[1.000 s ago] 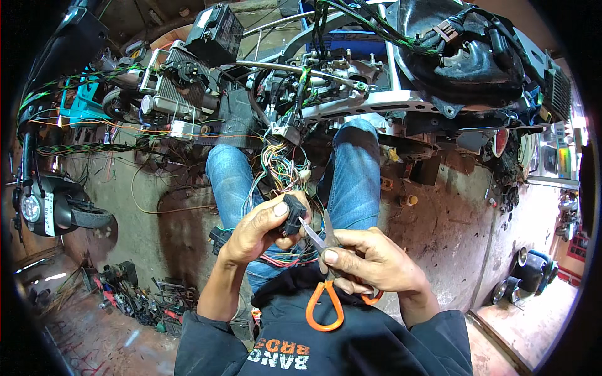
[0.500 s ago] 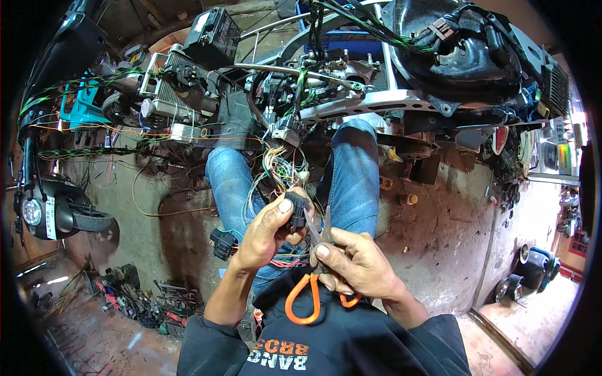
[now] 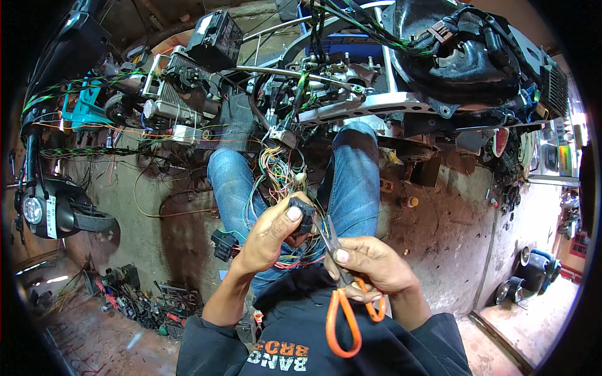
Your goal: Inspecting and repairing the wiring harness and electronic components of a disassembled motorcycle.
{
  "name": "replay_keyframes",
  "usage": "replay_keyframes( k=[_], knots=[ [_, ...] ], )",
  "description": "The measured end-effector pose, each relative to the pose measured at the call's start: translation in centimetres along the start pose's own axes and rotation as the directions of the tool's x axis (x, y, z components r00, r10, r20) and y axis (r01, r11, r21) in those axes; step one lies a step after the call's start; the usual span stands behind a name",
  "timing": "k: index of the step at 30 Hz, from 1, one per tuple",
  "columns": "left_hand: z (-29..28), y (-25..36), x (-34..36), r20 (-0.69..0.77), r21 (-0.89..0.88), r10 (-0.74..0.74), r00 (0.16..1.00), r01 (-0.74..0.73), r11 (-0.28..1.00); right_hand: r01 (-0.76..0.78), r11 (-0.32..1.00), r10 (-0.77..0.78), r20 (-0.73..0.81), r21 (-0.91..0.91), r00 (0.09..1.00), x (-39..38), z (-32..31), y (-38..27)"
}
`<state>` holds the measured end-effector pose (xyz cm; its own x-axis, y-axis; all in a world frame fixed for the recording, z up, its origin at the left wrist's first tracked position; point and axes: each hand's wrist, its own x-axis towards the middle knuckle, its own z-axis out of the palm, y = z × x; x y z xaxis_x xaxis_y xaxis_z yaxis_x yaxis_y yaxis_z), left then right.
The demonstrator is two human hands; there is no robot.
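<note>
My left hand [image 3: 271, 233] is closed around a black wiring connector [image 3: 305, 215], its thumb pressed on the near face. In my right hand [image 3: 371, 266] is a pair of scissors [image 3: 346, 323] with orange loop handles, gripped around the pivot. The blades point up and left, slightly apart, with their tips close beside the connector. A bundle of multicoloured wires [image 3: 276, 170] runs down from the vehicle frame between my knees to the connector. A second black connector [image 3: 223, 244] hangs on wires by my left wrist.
Ahead stands a stripped motorcycle with a silver frame [image 3: 370, 103], a radiator [image 3: 182, 91] and a black battery [image 3: 214, 39]. Loose tools and parts [image 3: 141, 294] lie on the floor at lower left. A small bottle [image 3: 411, 202] lies right of my knee.
My right hand and the scissors have shifted right and down, drawing the blades a little away from the connector. My left hand has turned the connector slightly.
</note>
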<state>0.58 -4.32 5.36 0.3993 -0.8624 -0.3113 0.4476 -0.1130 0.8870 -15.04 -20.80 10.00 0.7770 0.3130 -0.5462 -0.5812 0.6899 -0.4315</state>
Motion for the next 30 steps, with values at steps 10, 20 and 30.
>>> replay_keyframes(
  k=[10,20,30],
  knots=[
    [-0.7,0.4,0.3,0.131,0.251,0.071,0.989,-0.103,0.963,-0.211,0.977,0.211,0.011,0.029,0.978,-2.2,-1.7,-3.0],
    [0.9,1.2,0.7,-0.035,0.684,0.228,0.973,-0.143,0.716,-0.065,0.975,0.055,-0.056,-0.212,0.997,-2.6,-4.0,-0.3],
    [3.4,-0.8,2.2,0.054,0.897,0.47,0.881,-0.249,0.364,-0.114,0.932,-0.012,-0.344,-0.343,0.939,-3.7,0.8,-0.2]
  ],
)
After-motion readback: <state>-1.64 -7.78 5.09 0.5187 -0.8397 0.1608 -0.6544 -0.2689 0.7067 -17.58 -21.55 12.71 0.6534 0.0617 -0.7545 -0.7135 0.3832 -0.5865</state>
